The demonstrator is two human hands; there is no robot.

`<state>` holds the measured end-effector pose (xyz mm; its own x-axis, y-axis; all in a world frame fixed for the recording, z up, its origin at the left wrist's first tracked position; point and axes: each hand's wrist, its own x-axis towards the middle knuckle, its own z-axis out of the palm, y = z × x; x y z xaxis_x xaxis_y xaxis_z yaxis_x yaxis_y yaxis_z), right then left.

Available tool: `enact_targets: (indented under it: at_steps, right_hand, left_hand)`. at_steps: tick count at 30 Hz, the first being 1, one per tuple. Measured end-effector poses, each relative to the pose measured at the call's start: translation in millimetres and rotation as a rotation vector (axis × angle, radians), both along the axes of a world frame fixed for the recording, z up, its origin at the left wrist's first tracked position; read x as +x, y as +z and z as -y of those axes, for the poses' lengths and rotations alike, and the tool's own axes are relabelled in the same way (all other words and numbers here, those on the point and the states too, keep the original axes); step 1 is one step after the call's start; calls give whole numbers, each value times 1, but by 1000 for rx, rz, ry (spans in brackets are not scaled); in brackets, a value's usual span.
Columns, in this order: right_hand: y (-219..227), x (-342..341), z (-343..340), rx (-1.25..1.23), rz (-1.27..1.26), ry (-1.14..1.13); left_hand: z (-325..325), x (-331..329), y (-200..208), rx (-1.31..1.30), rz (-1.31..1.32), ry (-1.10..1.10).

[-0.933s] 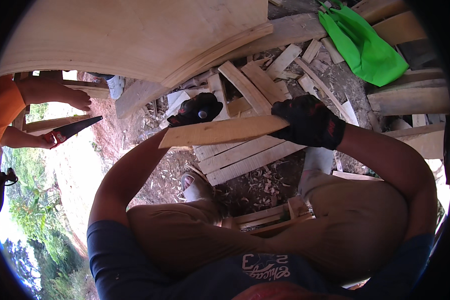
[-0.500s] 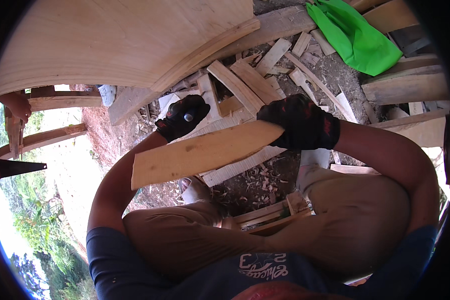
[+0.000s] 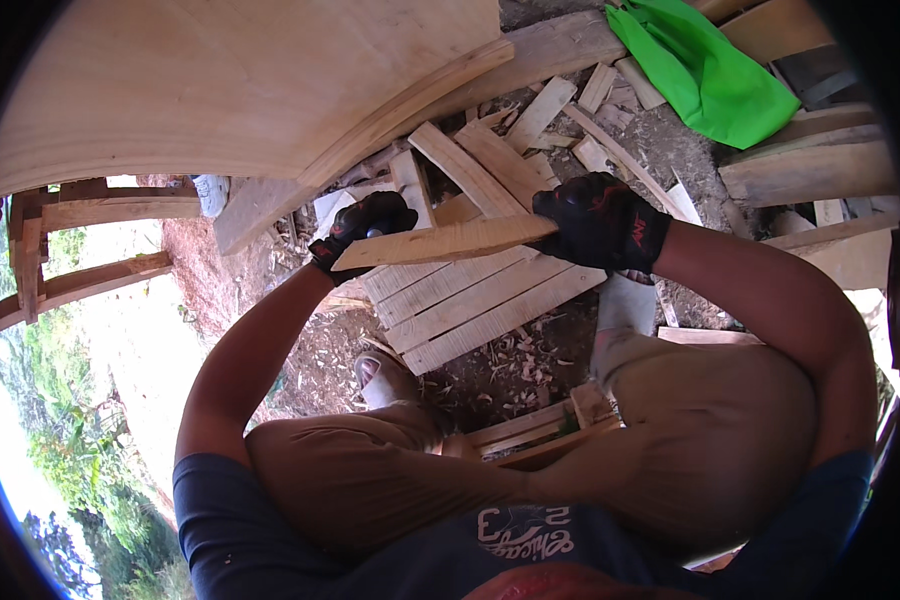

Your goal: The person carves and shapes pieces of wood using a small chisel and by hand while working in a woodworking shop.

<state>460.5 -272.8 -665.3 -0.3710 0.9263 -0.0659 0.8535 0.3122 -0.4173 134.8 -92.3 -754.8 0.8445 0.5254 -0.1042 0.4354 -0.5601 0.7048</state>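
Note:
My right hand (image 3: 598,220), in a black glove with red marks, grips one end of a short wooden board (image 3: 445,244). The board is turned nearly edge-on and reaches left to just in front of my left hand (image 3: 368,225). That hand, in a matching glove, is closed in a fist around something mostly hidden; a small rounded grey end showed at the fist earlier. Below the board lies a panel of pale wooden slats (image 3: 500,308), between my feet.
A large curved plywood sheet (image 3: 240,90) fills the upper left. Offcuts (image 3: 470,170) and shavings litter the dirt beyond my hands. A bright green cloth or bag (image 3: 705,75) lies at the upper right beside stacked planks (image 3: 815,172). Wooden beams (image 3: 120,208) stand at left.
My right hand has tipped the board from showing its broad face to nearly edge-on, uncovering the slats. At far left, another person's hand has mostly gone from view and a saw blade has left it.

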Motion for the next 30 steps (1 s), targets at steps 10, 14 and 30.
enact_targets:
  at_steps: [10, 14, 30]
  right_hand:
    - [16, -6, -16, -365, 159, -72]
    - [25, -3, -7, -51, 65, 76]
    - [-7, 5, 2, 184, -61, 177]
  left_hand:
    - [-6, -8, -14, 151, 172, -162]
    - [-1, -2, 4, -39, -96, -20]
    - [-21, -29, -50, -829, 130, 112]
